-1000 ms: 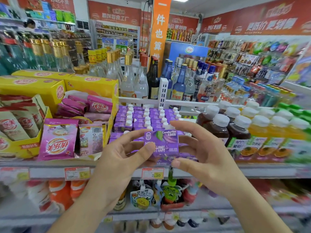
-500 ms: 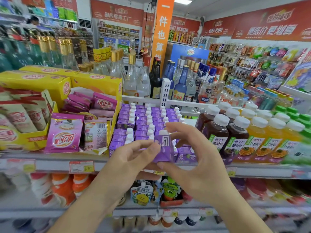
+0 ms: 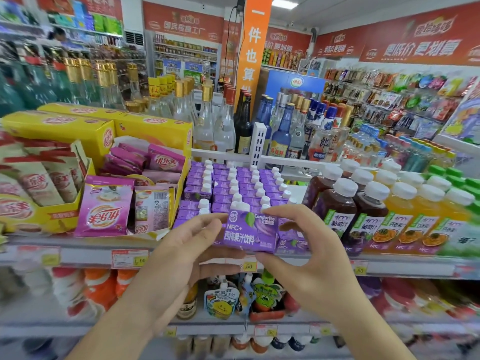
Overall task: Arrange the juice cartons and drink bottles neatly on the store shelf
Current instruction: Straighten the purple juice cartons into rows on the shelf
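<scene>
While I hold the purple juice carton (image 3: 250, 231) at the front edge of the shelf (image 3: 85, 255), both of my hands pinch it: my left hand (image 3: 181, 253) grips its left side, thumb on the upper corner and fingers under the base, and my right hand (image 3: 309, 253) grips its right side, forefinger on the top edge and thumb at the lower corner. The carton is upright, label facing me, just in front of the block of matching cartons (image 3: 233, 185).

Risk 1: the carton sits at or over the shelf lip. If either pinch loosens before the base rests fully on the shelf, I judge it falls to the lower tier.
Risk 2: the grape juice bottles (image 3: 337, 206) stand near my right hand. A sideways sweep of that hand could tip the front one.
Risk 3: pushing the carton back off-line could skew the front cartons of the block.

Counts, as far as visible:
- Carton in hand: one.
- Shelved purple cartons: four columns; the rows blur together, so I cannot give an exact total.
- Dark grape juice bottles: about five.
- Orange juice bottles (image 3: 413, 214): about eight; the rear ones are blurred.
- Green-capped bottles (image 3: 465, 188): partly out of frame, count not determinable.
</scene>
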Tool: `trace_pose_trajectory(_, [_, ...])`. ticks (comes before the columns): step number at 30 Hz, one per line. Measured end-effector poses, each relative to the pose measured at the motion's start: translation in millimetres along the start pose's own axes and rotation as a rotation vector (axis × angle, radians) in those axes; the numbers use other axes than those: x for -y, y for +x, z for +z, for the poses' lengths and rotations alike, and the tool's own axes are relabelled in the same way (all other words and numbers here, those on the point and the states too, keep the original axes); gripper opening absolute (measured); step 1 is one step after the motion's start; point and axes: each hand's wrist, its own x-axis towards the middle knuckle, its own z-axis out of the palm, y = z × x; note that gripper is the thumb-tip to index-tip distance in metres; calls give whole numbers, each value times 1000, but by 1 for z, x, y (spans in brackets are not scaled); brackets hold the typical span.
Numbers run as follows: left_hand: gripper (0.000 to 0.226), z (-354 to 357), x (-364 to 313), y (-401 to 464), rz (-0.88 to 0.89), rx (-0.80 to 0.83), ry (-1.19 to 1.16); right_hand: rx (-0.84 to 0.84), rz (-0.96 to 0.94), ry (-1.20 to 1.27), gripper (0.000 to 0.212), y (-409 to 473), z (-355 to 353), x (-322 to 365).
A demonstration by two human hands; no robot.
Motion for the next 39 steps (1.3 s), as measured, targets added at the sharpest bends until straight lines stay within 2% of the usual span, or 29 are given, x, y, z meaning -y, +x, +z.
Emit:
trace_pose_trajectory(6, [36, 3, 7, 1, 83, -28, 135, -11, 5, 115, 61, -2, 2, -3])
trace_pose_trajectory(11, [31, 10, 10, 3, 164, -106, 369, -52, -26, 120, 64, -3, 8, 1])
trace_pose_trajectory(17, [35, 22, 10, 1, 123, 65, 271, -41, -46, 12, 66, -1, 19, 3])
trace_pose_trajectory(21, [48, 17, 13, 3, 137, 18, 282, 41, -112, -182, 83, -3, 17, -2])
trace_pose_trajectory(24, [46, 13, 14, 3, 146, 22, 172, 59, -65, -246, 90, -4, 14, -7])
trace_pose_trajectory(27, [37, 9, 13, 3, 103, 76, -11, 74, 28, -208, 84, -4, 13, -10])
trace_pose_trajectory(30, [35, 4, 11, 4, 65, 136, -10, 40, 45, -185, 84, -4, 12, -10])
trace_pose_trajectory(33, [43, 5, 8, 7, 74, 78, -10, 1, 27, -147, 77, -4, 9, -11])
trace_pose_trajectory(39, [39, 5, 5, 9, 80, -77, -1, -67, 52, -26, 53, -3, 13, -13])
